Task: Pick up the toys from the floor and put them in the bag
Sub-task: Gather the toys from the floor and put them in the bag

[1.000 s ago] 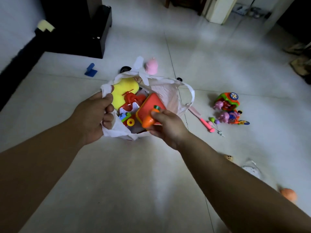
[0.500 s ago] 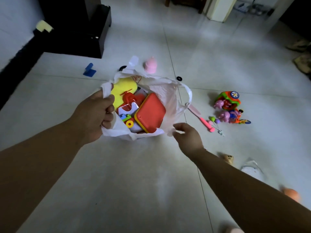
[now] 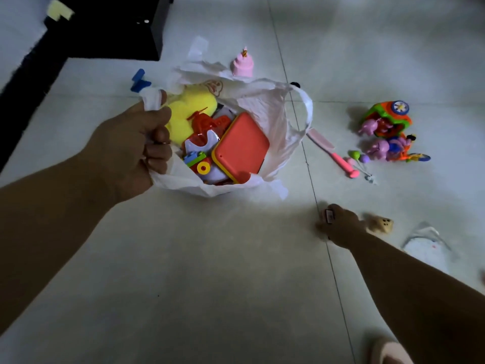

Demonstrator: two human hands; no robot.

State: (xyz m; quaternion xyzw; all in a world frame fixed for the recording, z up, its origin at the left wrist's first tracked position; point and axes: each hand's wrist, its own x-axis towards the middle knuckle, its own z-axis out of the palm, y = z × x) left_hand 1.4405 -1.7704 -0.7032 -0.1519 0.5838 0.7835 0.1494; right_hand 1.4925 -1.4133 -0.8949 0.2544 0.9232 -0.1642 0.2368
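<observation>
At the bottom right of the frame we see the toe of a pale slipper [image 3: 388, 352]. Above it, our right hand [image 3: 338, 225] is low over the floor [image 3: 210, 285] at centre right, blurred; we cannot tell whether it is closed on anything, though a small dark piece shows at its fingers. A tan die-like toy [image 3: 381, 225] lies just beside it. At centre left, our left hand [image 3: 136, 151] is clenched on the rim of the white plastic bag [image 3: 267, 111], holding it open. Inside lie a coral-red case [image 3: 241, 148] and a yellow plush [image 3: 191, 116]. Right of the bag lie a pink brush [image 3: 333, 153] and a colourful toy cluster [image 3: 385, 132]. Beyond the bag stands a pink cake toy [image 3: 242, 64]; a blue piece [image 3: 139, 81] is at upper left.
</observation>
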